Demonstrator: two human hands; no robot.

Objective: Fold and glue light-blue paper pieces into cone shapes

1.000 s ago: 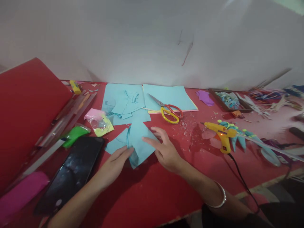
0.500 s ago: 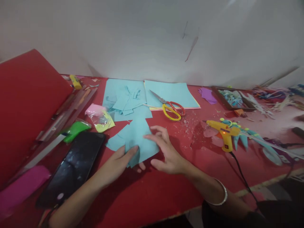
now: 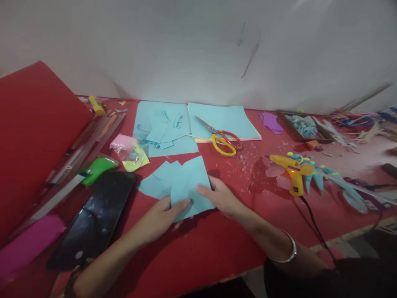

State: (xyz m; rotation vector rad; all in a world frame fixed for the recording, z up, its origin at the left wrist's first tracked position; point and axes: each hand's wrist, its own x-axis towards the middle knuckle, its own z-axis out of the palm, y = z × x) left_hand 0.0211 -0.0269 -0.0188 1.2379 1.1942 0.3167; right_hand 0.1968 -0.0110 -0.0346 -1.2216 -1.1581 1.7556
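A light-blue paper piece (image 3: 191, 182) is held between my two hands near the table's front. My left hand (image 3: 164, 217) grips its lower left part, thumb on top and fingers beneath. At its right edge, my right hand (image 3: 221, 196) pinches the paper, thumb on top and the other fingers behind. More blue pieces (image 3: 158, 180) lie on the red table just left of the held one. Scissors (image 3: 221, 140) with one red and one yellow handle rest on blue sheets (image 3: 226, 118) behind my hands. Beside them is a heap of blue cut-outs (image 3: 163, 132).
A black phone (image 3: 96, 217), green packet (image 3: 97, 169) and pink-and-yellow packet (image 3: 130, 153) lie left. At right are a yellow glue gun (image 3: 294, 171) with a black cord, purple paper (image 3: 271, 123) and a brown tray (image 3: 297, 131). A wall stands behind.
The held paper has shifted right and turned, uncovering more of the pieces at its left. My right hand, earlier with fingers apart beside it, has closed on its right edge.
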